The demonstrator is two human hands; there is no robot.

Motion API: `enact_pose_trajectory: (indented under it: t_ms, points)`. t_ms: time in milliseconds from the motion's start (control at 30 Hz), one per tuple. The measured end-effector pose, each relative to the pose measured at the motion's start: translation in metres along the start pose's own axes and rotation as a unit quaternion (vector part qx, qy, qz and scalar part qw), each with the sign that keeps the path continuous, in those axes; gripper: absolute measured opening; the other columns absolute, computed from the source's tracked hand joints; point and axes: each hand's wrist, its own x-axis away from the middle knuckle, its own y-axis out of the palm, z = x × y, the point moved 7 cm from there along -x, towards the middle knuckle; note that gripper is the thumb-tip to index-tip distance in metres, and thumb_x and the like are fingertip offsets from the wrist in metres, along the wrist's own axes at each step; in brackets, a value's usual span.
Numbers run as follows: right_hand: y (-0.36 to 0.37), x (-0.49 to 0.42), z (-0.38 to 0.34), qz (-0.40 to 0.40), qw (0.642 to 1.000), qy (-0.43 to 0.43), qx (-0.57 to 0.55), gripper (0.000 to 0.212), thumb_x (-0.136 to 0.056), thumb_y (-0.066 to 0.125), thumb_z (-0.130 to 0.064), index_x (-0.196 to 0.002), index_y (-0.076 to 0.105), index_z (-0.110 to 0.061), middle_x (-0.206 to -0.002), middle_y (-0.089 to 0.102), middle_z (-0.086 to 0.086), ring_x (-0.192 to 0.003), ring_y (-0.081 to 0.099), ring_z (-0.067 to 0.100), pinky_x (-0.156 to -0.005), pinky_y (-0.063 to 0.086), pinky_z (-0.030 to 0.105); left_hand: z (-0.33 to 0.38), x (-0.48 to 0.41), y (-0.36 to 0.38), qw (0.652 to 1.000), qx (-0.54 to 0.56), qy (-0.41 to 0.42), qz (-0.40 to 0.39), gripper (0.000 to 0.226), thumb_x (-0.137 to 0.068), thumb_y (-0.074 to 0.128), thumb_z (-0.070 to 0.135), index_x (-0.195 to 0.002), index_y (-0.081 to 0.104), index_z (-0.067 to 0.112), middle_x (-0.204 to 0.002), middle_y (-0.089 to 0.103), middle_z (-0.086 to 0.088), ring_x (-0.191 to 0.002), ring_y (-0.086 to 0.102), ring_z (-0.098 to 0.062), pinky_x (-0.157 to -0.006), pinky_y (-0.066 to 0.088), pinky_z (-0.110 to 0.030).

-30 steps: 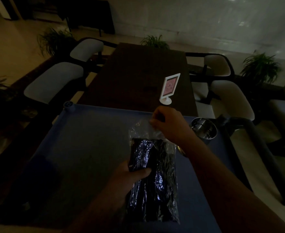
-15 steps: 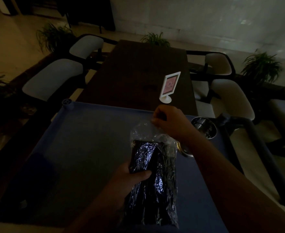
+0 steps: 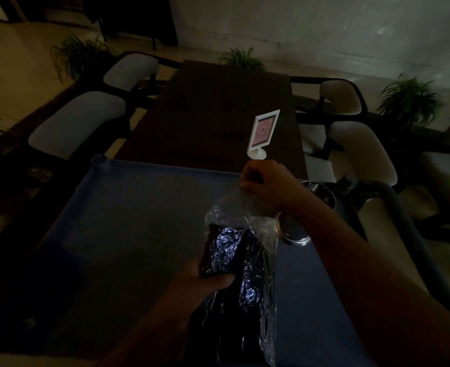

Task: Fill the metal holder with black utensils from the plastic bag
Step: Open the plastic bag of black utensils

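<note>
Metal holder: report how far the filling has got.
Nothing looks done: the metal holder shows no utensils in its visible part. In hand: the left hand grips the plastic bag, and the right hand pinches its top. Left: getting the black utensils out and into the holder.

1. The right hand (image 3: 269,186), pinching the top of the clear crinkled plastic bag (image 3: 245,215), now sits slightly higher, so the bag's empty neck stretches longer.
2. The left hand (image 3: 208,284), gripping the bag's middle, sits a little nearer the person.
</note>
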Motion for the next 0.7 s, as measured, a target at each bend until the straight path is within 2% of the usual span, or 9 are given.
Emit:
enact_pose_trajectory:
  t_ms: [100, 133, 300, 433, 600, 700]
  points:
    - [-0.001, 0.0, 0.003, -0.007, 1.0, 0.003, 0.007, 0.014, -0.088, 0.068, -0.016, -0.084, 0.059, -0.026, -0.072, 0.061, -0.014, -0.066, 0.059, -0.005, -0.063, 0.041, 0.012, -0.002, 0.0, 0.0, 1.0, 0.0, -0.015, -0.009, 0.064, -0.052, 0.088, 0.024, -0.112, 0.066, 0.02, -0.101, 0.079, 0.0, -0.094, 0.075, -0.021, -0.084, 0.059, -0.043]
    - [-0.002, 0.0, 0.004, -0.009, 1.0, 0.001, 0.005, 0.013, -0.088, 0.068, -0.016, -0.085, 0.06, -0.026, -0.072, 0.061, -0.013, -0.068, 0.06, -0.003, -0.064, 0.042, 0.014, -0.003, -0.001, -0.001, 1.0, 0.001, -0.02, -0.01, 0.067, -0.05, 0.089, 0.026, -0.113, 0.066, 0.019, -0.103, 0.079, -0.003, -0.095, 0.075, -0.024, -0.086, 0.058, -0.047]
    - [-0.002, -0.002, 0.003, -0.025, 1.0, -0.005, 0.008, 0.011, -0.089, 0.067, -0.016, -0.087, 0.06, -0.025, -0.073, 0.062, -0.013, -0.063, 0.06, -0.01, -0.062, 0.041, 0.01, -0.009, -0.003, -0.001, 0.999, 0.007, -0.032, -0.017, 0.066, -0.043, 0.091, 0.028, -0.105, 0.071, 0.018, -0.1, 0.079, -0.008, -0.091, 0.076, -0.027, -0.073, 0.059, -0.04]
    - [-0.001, -0.004, 0.004, -0.035, 0.999, -0.003, 0.006, 0.013, -0.089, 0.067, -0.015, -0.086, 0.06, -0.025, -0.073, 0.062, -0.012, -0.062, 0.061, -0.008, -0.064, 0.042, 0.01, -0.012, -0.004, -0.003, 0.999, 0.005, -0.036, -0.017, 0.07, -0.044, 0.091, 0.026, -0.109, 0.069, 0.015, -0.101, 0.079, -0.009, -0.092, 0.075, -0.029, -0.075, 0.059, -0.04]
    - [-0.001, -0.006, 0.005, -0.045, 0.999, -0.001, -0.005, 0.015, -0.089, 0.067, -0.015, -0.085, 0.059, -0.027, -0.076, 0.065, -0.01, -0.067, 0.064, -0.004, -0.066, 0.047, 0.012, -0.014, -0.006, -0.005, 0.999, -0.018, -0.036, -0.009, 0.076, -0.045, 0.091, 0.027, -0.115, 0.066, 0.014, -0.103, 0.078, -0.008, -0.095, 0.074, -0.029, -0.085, 0.057, -0.047]
    - [-0.003, -0.007, 0.005, -0.049, 0.999, -0.007, -0.002, 0.012, -0.09, 0.066, -0.015, -0.087, 0.06, -0.025, -0.078, 0.064, -0.011, -0.068, 0.064, -0.005, -0.066, 0.048, 0.013, -0.011, -0.006, -0.005, 0.999, -0.019, -0.032, -0.018, 0.069, -0.052, 0.087, 0.022, -0.117, 0.064, 0.015, -0.103, 0.078, -0.006, -0.093, 0.075, -0.025, -0.079, 0.058, -0.042]
